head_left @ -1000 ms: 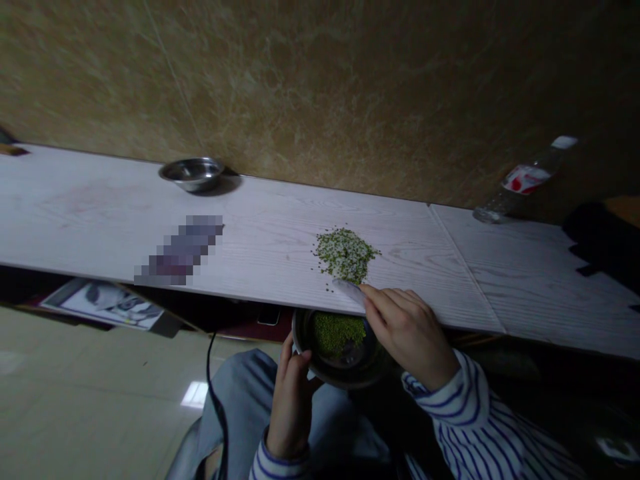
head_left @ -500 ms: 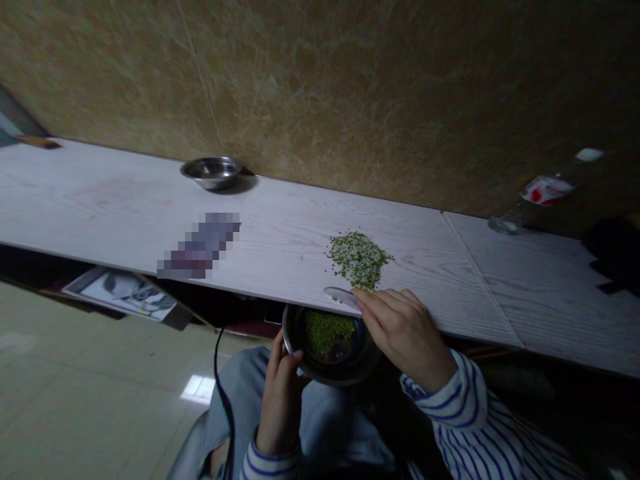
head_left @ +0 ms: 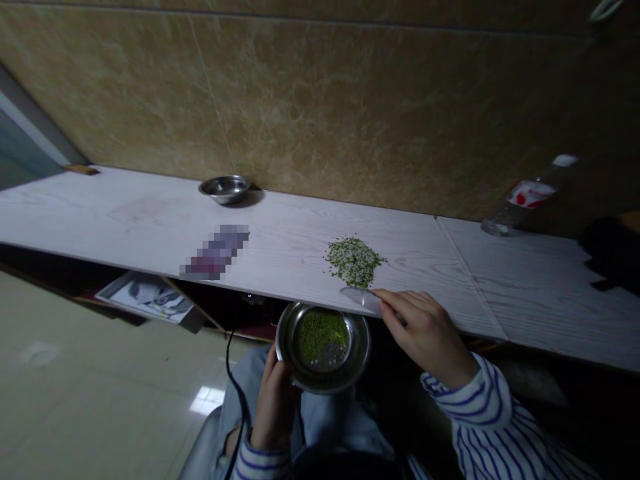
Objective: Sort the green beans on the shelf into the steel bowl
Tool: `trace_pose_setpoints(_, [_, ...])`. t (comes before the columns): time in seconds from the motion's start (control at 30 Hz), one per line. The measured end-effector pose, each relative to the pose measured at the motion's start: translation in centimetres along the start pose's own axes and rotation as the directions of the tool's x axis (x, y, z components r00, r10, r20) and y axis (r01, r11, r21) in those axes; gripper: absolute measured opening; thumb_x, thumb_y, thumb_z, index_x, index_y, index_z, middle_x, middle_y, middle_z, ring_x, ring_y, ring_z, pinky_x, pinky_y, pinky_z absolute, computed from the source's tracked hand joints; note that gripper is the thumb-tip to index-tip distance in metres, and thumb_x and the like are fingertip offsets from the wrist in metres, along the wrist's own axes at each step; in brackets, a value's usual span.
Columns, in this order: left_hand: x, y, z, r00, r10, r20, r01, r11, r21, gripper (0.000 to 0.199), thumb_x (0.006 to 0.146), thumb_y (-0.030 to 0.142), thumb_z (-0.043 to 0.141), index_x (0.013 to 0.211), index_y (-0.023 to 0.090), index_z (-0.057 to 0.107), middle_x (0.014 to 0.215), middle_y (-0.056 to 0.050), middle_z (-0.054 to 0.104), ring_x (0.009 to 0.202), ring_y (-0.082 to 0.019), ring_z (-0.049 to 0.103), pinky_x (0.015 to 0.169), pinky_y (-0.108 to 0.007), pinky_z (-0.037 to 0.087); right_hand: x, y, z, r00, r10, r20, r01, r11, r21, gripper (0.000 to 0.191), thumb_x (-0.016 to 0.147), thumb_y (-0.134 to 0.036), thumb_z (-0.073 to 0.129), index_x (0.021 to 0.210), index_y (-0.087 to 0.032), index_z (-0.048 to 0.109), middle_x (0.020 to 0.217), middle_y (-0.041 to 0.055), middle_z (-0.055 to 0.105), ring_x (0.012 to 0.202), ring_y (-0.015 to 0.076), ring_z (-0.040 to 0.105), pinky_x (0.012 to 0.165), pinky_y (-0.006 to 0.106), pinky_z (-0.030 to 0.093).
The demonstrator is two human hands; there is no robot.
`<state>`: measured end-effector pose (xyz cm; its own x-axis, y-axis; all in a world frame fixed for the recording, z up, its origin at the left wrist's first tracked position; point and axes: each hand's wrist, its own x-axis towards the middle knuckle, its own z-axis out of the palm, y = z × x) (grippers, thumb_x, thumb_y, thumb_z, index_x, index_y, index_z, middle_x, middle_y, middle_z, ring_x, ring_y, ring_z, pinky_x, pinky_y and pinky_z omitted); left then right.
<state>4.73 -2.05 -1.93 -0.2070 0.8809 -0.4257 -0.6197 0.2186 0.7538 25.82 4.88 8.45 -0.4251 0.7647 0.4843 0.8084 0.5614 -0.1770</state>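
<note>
Two bare hands are busy. The right hand pinches a pale, see-through flat piece between its thumb and fingers. That piece is at the front edge of the white table, close to the near side of a little pile of green and white bits. I cannot tell if it touches the pile.

The left hand holds a shiny metal bowl by its left side, with the thumb near the rim. The bowl is just below the table's front edge, over the person's legs. Lots of small green beans lie in it.

Both arms have striped sleeves. On the table, left of the pile, is a thing hidden by blurry squares. Behind it, near the brown wall, sits a small metal bowl. Far to the right stands a clear bottle with a white cap. Under the table, on the left, is a box. A black cord hangs by the knee.
</note>
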Motion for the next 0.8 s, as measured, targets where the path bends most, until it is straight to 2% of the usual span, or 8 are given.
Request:
trace_pose_setpoints(0.17, [-1.2, -1.1, 0.4, 0.997, -0.076, -0.024, 0.077, 0.996, 0.042, 0.056, 0.071, 0.030, 0.059, 0.126, 0.025, 0.049, 0.108, -0.006, 0.059, 0.081, -0.015, 0.056, 0.062, -0.025, 0.044, -1.6, 1.1, -1.0, 0.998, 0.030, -0.050, -0.030, 1.000, -0.003, 0.024, 0.089, -0.019, 0.047, 0.107, -0.017, 0.062, 0.092, 0.0065, 0.070, 0.081, 0.0174, 0.064, 0.076, 0.033, 0.047])
trace_pose_setpoints(0.4, [-2.2, -2.2, 1.7, 1.000, -0.002, 0.017, 0.001, 0.997, 0.072, 0.053, 0.070, 0.033, 0.061, 0.121, 0.025, 0.054, 0.112, -0.006, 0.058, 0.090, -0.018, 0.055, 0.067, -0.026, 0.046, -3.3, 2.7, -1.6, 0.991, 0.074, -0.113, -0.077, 0.997, -0.017, 0.025, 0.090, -0.023, 0.046, 0.107, -0.016, 0.063, 0.096, 0.0080, 0.070, 0.084, 0.0189, 0.065, 0.077, 0.035, 0.049])
trace_pose_setpoints(0.53, [-2.6, -2.5, 2.4, 0.998, -0.061, 0.034, 0.057, 0.992, 0.108, 0.051, 0.075, 0.034, 0.056, 0.125, 0.030, 0.048, 0.115, -0.004, 0.056, 0.092, -0.017, 0.053, 0.067, -0.026, 0.046, -4.1, 3.6, -1.7, 0.988, 0.101, -0.117, -0.101, 0.995, 0.002, 0.025, 0.090, -0.023, 0.046, 0.107, -0.016, 0.063, 0.097, 0.0085, 0.070, 0.085, 0.0194, 0.065, 0.078, 0.035, 0.050])
trace_pose_setpoints(0.67, [-2.7, -2.8, 3.0, 0.998, -0.061, 0.011, 0.060, 0.992, 0.112, 0.051, 0.075, 0.031, 0.055, 0.125, 0.028, 0.048, 0.110, -0.005, 0.056, 0.091, -0.018, 0.052, 0.067, -0.027, 0.046, -4.7, 4.5, -2.1, 0.983, 0.109, -0.149, -0.108, 0.994, 0.014, 0.025, 0.089, -0.022, 0.047, 0.107, -0.015, 0.063, 0.098, 0.0087, 0.070, 0.086, 0.0195, 0.065, 0.079, 0.035, 0.051])
trace_pose_setpoints(0.8, [-2.8, -2.8, 3.5, 0.996, -0.083, 0.015, 0.081, 0.988, 0.131, 0.054, 0.072, 0.033, 0.058, 0.125, 0.028, 0.049, 0.115, -0.007, 0.055, 0.094, -0.020, 0.053, 0.066, -0.028, 0.047, -4.9, 5.2, -2.5, 0.976, 0.131, -0.172, -0.131, 0.991, 0.013, 0.025, 0.089, -0.024, 0.046, 0.106, -0.016, 0.064, 0.098, 0.0087, 0.071, 0.087, 0.0200, 0.066, 0.079, 0.036, 0.052])
